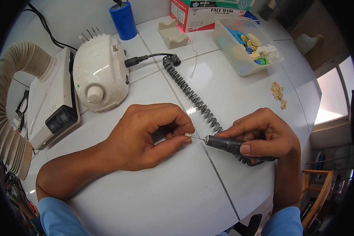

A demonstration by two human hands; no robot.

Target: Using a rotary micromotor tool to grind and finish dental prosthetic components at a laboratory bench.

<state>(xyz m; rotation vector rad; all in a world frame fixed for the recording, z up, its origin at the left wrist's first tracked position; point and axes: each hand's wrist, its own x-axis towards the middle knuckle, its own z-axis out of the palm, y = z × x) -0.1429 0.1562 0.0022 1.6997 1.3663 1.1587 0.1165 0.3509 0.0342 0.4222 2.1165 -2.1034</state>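
While pinched — small pale piece (188, 135) meets ribbed black handpiece (226, 144).

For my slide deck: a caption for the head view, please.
Left hand pinches a small tooth against the handpiece tip held by the right hand.

Bright, even daylight fills the scene, strongest from a window (329, 98) at the right edge. The white surface (153, 196) shows soft glare and faint shadows under the hands. Focus is sharp at the centre; fisheye distortion bends edges, and black vignetting darkens the corners.
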